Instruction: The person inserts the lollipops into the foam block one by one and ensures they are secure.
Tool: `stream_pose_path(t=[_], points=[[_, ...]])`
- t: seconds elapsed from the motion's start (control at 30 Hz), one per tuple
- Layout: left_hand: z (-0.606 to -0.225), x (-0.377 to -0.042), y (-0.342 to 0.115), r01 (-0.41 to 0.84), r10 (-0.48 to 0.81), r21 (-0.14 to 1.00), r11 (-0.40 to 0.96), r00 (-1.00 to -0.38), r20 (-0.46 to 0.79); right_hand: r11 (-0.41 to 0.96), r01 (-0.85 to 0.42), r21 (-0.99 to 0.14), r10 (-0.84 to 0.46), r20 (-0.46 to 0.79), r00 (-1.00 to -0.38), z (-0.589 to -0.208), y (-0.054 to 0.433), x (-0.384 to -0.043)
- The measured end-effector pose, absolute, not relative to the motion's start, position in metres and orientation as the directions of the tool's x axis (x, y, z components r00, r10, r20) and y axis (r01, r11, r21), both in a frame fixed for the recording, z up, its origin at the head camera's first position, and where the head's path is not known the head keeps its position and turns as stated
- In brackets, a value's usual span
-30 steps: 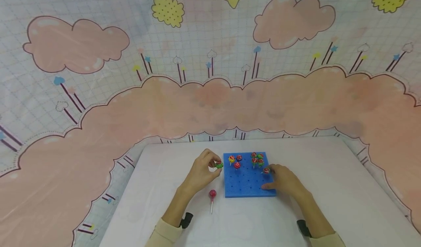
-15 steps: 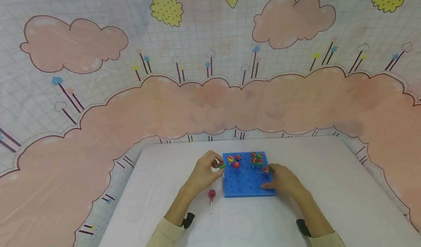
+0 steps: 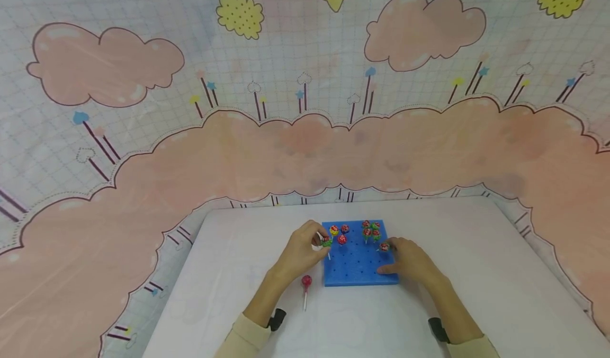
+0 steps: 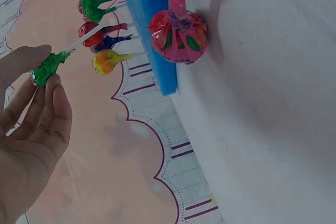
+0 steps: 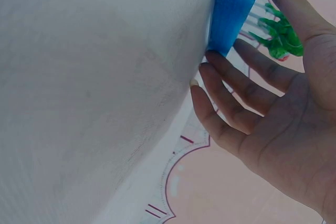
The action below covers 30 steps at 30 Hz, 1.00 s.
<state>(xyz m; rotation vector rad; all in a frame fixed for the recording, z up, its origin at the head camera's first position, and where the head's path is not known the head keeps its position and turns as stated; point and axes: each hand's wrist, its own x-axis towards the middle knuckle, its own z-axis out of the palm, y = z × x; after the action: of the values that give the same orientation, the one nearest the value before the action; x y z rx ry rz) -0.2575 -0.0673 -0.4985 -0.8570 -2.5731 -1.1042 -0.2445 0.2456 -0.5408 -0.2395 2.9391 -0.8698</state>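
Observation:
My left hand (image 3: pixel 302 249) pinches a green-wrapped lollipop (image 4: pixel 48 69) by its head between thumb and fingers, with the white stick pointing away from the hand. It is over the left edge of a blue pegboard (image 3: pixel 359 265) full of small holes. Several lollipops stand in the board: a yellow one (image 4: pixel 107 62) with others at the back left, and a green cluster (image 5: pixel 278 32) at the back right. One more lollipop (image 3: pixel 384 247) is beside my right index finger. My right hand (image 3: pixel 414 262) rests on the board's right side, thumb on top, fingers along the edge.
A pink-wrapped lollipop (image 3: pixel 306 282) lies on the white table (image 3: pixel 362 321) left of the board, its stick towards the front. Behind the table hangs a cloud-patterned cloth (image 3: pixel 305 151).
My left hand has moved right with the green lollipop, from beside the board to over its left edge. The lollipop's stick now shows below the fingers. My right hand stays on the board.

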Motion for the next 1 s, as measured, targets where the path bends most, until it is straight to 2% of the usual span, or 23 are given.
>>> stream_pose_path(t=[1.0], points=[[-0.528, -0.265, -0.053, 0.572, 0.403, 0.587, 0.573, -0.82, 0.406, 0.834, -0.145, -0.533, -0.169, 0.004, -0.986, -0.548, 0.249, -0.241]])
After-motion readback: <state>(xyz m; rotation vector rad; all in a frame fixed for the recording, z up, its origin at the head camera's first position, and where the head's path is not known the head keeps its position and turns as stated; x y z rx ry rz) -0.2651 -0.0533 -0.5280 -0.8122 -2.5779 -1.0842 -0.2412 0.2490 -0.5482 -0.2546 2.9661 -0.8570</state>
